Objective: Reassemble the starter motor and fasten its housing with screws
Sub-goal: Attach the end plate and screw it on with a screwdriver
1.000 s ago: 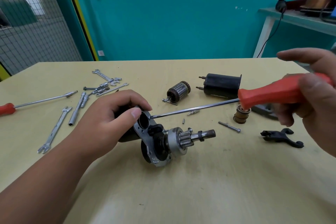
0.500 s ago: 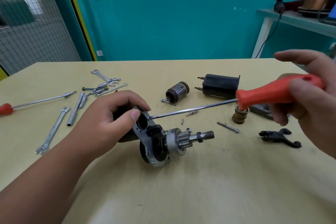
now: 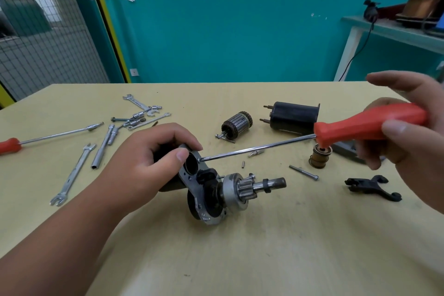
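Note:
The starter motor assembly (image 3: 216,190) lies on the yellow table (image 3: 264,247), its pinion shaft pointing right. My left hand (image 3: 149,166) grips the black housing end, thumb on the grey plate's rim. My right hand (image 3: 408,132) holds the red handle of a long screwdriver (image 3: 360,125). Its tip touches the plate near the round opening, at a screw I can barely see. My right index finger sticks out straight above the handle.
Loose parts lie behind and to the right: an armature (image 3: 236,125), a black solenoid (image 3: 294,118), a brass plunger (image 3: 320,156), a bolt (image 3: 304,172), a black fork lever (image 3: 372,186). Wrenches and sockets (image 3: 134,118) and a second red screwdriver (image 3: 48,137) lie left.
My right hand has shifted its fingers round the red handle, which has rolled slightly. The tip stays on the plate. My left hand and the motor have not moved.

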Demonstrator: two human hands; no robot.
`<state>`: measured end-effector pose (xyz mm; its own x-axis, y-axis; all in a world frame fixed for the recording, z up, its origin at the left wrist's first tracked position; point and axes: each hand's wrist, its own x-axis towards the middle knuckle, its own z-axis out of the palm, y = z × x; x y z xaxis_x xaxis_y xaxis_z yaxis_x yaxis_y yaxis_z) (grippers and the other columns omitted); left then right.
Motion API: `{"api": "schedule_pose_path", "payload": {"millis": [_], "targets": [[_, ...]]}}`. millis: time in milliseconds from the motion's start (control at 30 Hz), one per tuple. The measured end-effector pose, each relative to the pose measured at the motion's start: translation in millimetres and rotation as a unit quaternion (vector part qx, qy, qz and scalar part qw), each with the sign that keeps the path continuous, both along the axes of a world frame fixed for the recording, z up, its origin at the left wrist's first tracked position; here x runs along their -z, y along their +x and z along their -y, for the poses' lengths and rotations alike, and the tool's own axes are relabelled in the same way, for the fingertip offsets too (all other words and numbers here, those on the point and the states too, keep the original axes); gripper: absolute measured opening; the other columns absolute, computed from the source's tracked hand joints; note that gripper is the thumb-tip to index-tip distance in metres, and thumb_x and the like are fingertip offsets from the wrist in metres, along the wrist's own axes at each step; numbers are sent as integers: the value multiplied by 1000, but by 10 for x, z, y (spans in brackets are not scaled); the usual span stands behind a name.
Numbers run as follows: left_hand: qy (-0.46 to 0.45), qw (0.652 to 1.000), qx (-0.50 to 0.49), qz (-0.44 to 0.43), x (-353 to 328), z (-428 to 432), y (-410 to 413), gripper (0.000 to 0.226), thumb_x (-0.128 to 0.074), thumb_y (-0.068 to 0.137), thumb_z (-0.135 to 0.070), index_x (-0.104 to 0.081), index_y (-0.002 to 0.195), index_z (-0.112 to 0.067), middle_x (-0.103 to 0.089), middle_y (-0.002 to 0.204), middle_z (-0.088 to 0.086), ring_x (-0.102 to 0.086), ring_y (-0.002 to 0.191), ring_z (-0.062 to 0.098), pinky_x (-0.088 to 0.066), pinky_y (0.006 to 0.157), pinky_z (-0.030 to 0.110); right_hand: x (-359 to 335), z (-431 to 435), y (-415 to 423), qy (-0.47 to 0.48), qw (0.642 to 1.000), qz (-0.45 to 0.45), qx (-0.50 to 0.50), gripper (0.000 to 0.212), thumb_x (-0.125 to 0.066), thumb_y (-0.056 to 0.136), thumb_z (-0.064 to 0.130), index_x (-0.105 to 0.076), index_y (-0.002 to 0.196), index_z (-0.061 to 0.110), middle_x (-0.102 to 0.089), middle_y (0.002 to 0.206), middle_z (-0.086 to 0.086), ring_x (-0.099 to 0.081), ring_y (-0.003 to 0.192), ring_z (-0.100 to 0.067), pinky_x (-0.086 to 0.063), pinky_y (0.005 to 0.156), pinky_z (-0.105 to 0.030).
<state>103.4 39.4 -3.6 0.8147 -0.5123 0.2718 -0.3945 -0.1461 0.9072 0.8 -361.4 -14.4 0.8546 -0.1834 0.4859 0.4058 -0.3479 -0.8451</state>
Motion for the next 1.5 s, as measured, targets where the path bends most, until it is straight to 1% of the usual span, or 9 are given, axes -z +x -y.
{"api": "schedule_pose_path", "payload": {"millis": [333, 500, 600, 767, 967, 1100, 1267, 1400, 1500], "targets": [[-2, 1000, 6, -9, 46, -19, 36, 29, -59, 77, -40, -78, 93, -25, -60, 85, 20, -65, 67, 27, -56, 55, 28, 20, -12, -20, -15, 999, 3, 33, 67, -66, 99, 55, -45, 155, 25, -68, 86, -15, -67, 55, -39, -57, 50, -44], [-16, 999, 2, -30, 49, 1, 68, 30, -60, 75, -39, -78, 92, -22, -60, 74, 11, -61, 60, 16, -52, 52, 25, -31, -49, -33, -21, 1000, -9, 22, 90, -76, 86, 60, -37, 159, 25, -68, 104, -14, -73, 74, -44, -60, 51, -44], [-23, 999, 3, -39, 74, 11, 93, 28, -61, 75, -38, -78, 89, -21, -60, 68, 1, -58, 54, 10, -47, 48, 21, 5, -41, -30, -48, 998, -14, 40, 74, -69, 95, 61, -43, 156, 28, -70, 85, -18, -69, 57, -40, -58, 49, -44], [-20, 999, -7, -31, 59, 4, 81, 28, -62, 75, -40, -78, 90, -23, -60, 73, 6, -57, 58, 14, -49, 50, 26, -47, -79, -36, -21, 1000, -5, 6, 89, -77, 87, 57, -37, 159, 23, -70, 101, -15, -72, 72, -45, -59, 52, -41], [-16, 1000, 0, -22, 54, 8, 69, 29, -62, 74, -40, -78, 91, -23, -55, 82, 24, -57, 61, 22, -51, 52, 27, -13, -51, -59, -44, 998, -14, 53, 70, -64, 94, 68, -50, 150, 29, -70, 80, -16, -67, 50, -35, -58, 49, -41], [-13, 1000, 6, -24, 45, 2, 75, 28, -62, 75, -40, -78, 90, -23, -57, 81, 22, -58, 60, 20, -49, 51, 26, -77, -110, -57, -30, 1000, -8, 3, 87, -76, 87, 60, -40, 157, 24, -69, 100, -15, -73, 72, -41, -58, 50, -42], [-18, 1000, 4, -21, 30, 8, 53, 26, -62, 74, -40, -78, 88, -26, -60, 81, 20, -62, 65, 25, -54, 55, 30, -30, -61, -67, -34, 998, 19, 40, 66, -66, 99, 57, -47, 153, 24, -68, 80, -15, -65, 50, -37, -58, 51, -41], [-20, 999, 10, -40, 27, 12, 65, 27, -63, 72, -39, -78, 87, -22, -55, 80, 26, -57, 61, 23, -50, 52, 27, -26, -67, -32, -31, 999, -4, 8, 88, -78, 88, 55, -38, 159, 24, -69, 107, -17, -74, 76, -41, -60, 53, -44], [-26, 998, 11, -53, 6, 19, 64, 27, -64, 70, -38, -78, 86, -21, -52, 78, 26, -53, 58, 22, -46, 50, 26, 1, -41, -43, -38, 999, 20, 28, 80, -75, 93, 55, -40, 157, 22, -68, 103, -14, -73, 69, -39, -60, 52, -41]]}}
